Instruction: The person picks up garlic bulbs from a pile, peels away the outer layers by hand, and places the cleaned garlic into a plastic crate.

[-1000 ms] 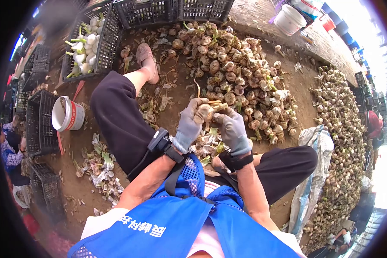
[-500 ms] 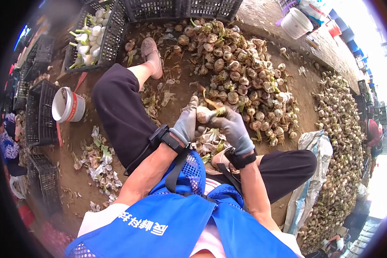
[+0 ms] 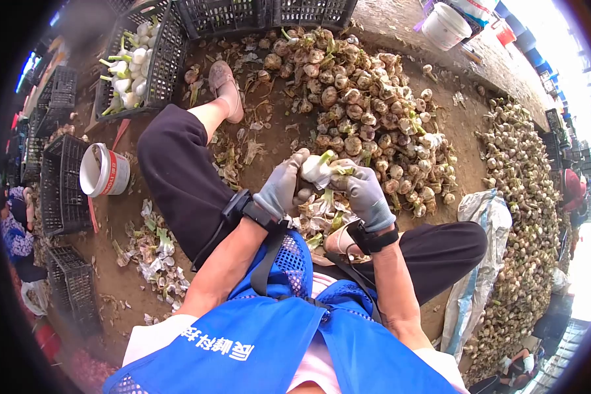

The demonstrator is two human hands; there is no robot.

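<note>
A garlic bulb [image 3: 316, 169], white with a pale green stem, is held up between my two gloved hands over the ground. My left hand [image 3: 284, 182] grips the bulb from its left side. On the right, my right hand [image 3: 364, 189] pinches the skin and leaves at the stem side. Loose peelings [image 3: 322, 213] lie just below my hands. Beyond them spreads a heap of unpeeled garlic [image 3: 368, 111], brown and dirty with dry stalks.
A black crate [image 3: 167, 65] of cleaned garlic stands at upper left, with a white bucket [image 3: 115, 172] below it. More peelings [image 3: 157, 256] lie left of my leg. A woven sack [image 3: 477, 262] and a larger garlic pile [image 3: 519, 230] are at right.
The bulb now looks whiter, with its green stem exposed and outer skin pulled toward my right hand. The long dry strip that stuck up is no longer visible.
</note>
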